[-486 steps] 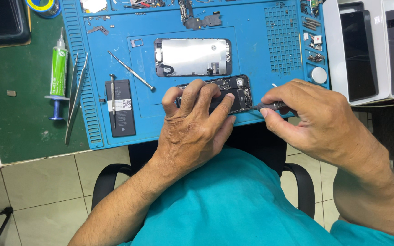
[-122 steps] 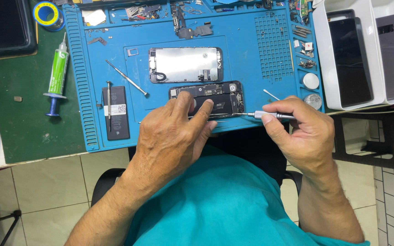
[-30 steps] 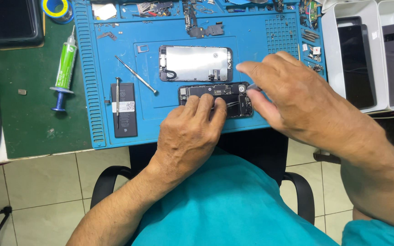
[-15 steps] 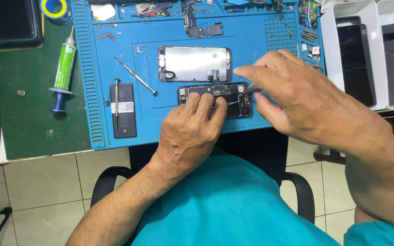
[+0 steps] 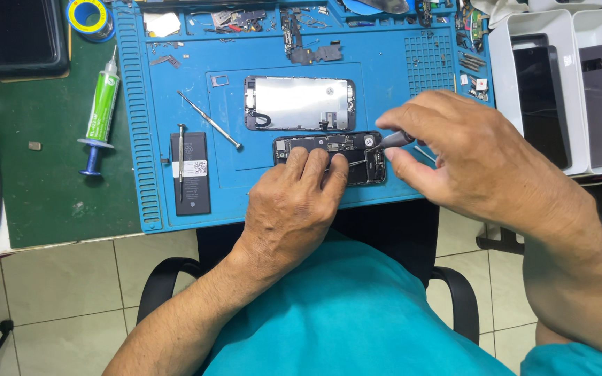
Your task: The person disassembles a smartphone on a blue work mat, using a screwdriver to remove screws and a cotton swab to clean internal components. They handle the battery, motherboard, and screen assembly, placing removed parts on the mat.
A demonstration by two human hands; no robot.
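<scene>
An opened black phone body (image 5: 357, 146) lies on the blue repair mat (image 5: 259, 188), near its front edge. My left hand (image 5: 294, 202) rests flat on the phone's left part, fingers pressing it down. My right hand (image 5: 468, 157) grips a thin grey tool, a screwdriver or tweezers (image 5: 391, 141), whose tip touches the inside of the phone at its right end. Just behind the phone lies the detached screen with a silver back plate (image 5: 299, 103).
A black battery (image 5: 191, 173) with a screwdriver on it and a loose metal pick (image 5: 210, 120) lie on the left of the mat. A green syringe (image 5: 100, 111) lies on the green pad. White trays holding dark phones (image 5: 566, 83) stand at right. Small parts sit along the mat's far edge.
My right hand, raised open over the mat a second ago, has come down with the tool onto the phone's right end. The left hand has stayed on the phone.
</scene>
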